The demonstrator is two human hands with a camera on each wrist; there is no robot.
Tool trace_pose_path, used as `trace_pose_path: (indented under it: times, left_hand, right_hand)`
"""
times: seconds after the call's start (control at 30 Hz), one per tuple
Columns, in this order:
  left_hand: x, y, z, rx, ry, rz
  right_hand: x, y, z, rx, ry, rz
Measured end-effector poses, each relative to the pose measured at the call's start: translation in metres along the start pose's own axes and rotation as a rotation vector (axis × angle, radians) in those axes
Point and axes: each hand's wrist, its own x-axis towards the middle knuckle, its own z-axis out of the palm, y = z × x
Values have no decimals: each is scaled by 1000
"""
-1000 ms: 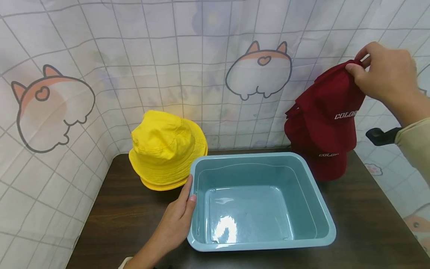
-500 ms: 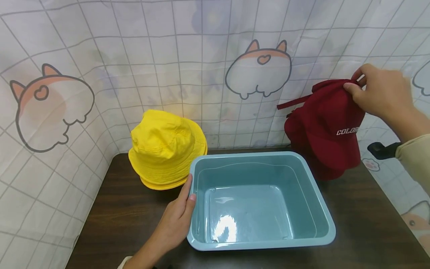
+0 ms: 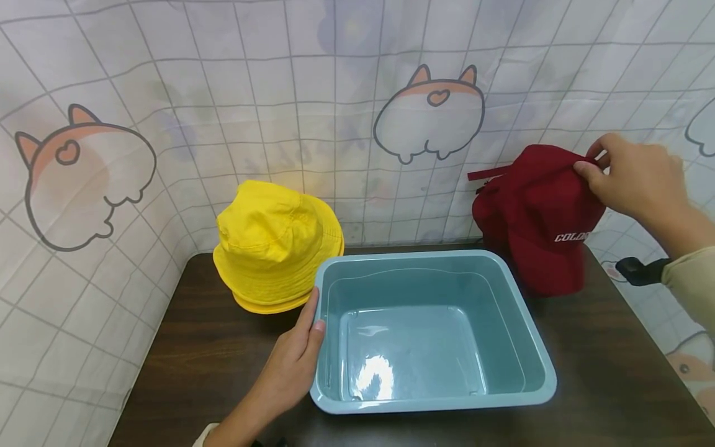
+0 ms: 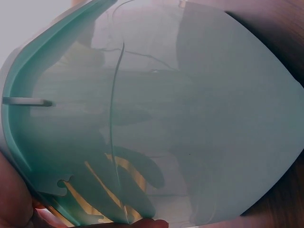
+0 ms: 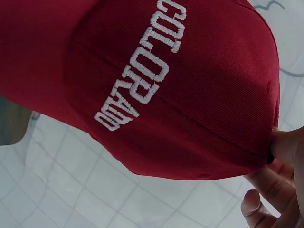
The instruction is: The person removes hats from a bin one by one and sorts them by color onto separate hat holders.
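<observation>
My right hand (image 3: 639,180) pinches the crown of a dark red baseball cap (image 3: 553,205) at the back right. White letters reading COLORADO run across the cap's front (image 5: 142,71) in the right wrist view. The cap sits over another red cap, which is almost wholly hidden beneath it. Toward the front, my left hand (image 3: 293,354) holds the left rim of a light blue plastic basin (image 3: 432,408), thumb by the rim and fingers along the outer wall. In the left wrist view, the basin's glossy outer side (image 4: 156,109) reflects the fingers.
Yellow bucket hats (image 3: 274,242), stacked together, stand at the back left, close to the basin's corner. Everything rests on a dark wooden table (image 3: 184,372). A white gridded cloth (image 3: 357,124) with cartoon animals hangs behind and at both sides.
My right hand has lowered the red cap onto the other red cap, covering the lower one's lettering. The left hand and the basin stay in place.
</observation>
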Motion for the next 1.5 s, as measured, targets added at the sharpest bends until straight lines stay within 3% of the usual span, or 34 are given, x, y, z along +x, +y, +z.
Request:
trace_pose_path:
  times: [0.23,0.63,0.87,0.93,1.0,1.1,1.17,1.23,1.3,1.37,1.43,1.5]
  left_hand:
    - [-1,-2,0,-6,0,-2]
    - [-3,-2,-2,18,-4,0]
    - [-2,2,-14,89,-77,4]
    - [-2,6,-21,145,-103,-8]
    - [-4,15,-29,268,-106,-7]
    - [-7,35,-42,543,-52,60]
    - [-9,52,-50,710,10,133]
    - [-9,69,-57,813,67,234]
    - [-5,89,-63,849,72,307]
    - [3,109,-69,846,34,354]
    - [17,132,-73,822,-25,372]
    - [36,155,-76,762,-93,349]
  right_hand:
    - [-4,-1,13,-9,-6,-20]
    - [-15,-9,37,-1,82,-126]
    - [-24,-9,46,22,59,-94]
    - [-24,-7,46,55,47,-77]
    - [-24,-4,45,90,35,-63]
    - [-25,2,44,143,23,-42]
    - [-26,6,43,172,22,-41]
    - [-27,10,41,203,21,-42]
    - [-28,15,39,233,20,-45]
    - [-30,19,37,254,23,-31]
    - [-33,23,32,265,29,13]
    - [-37,27,27,289,32,91]
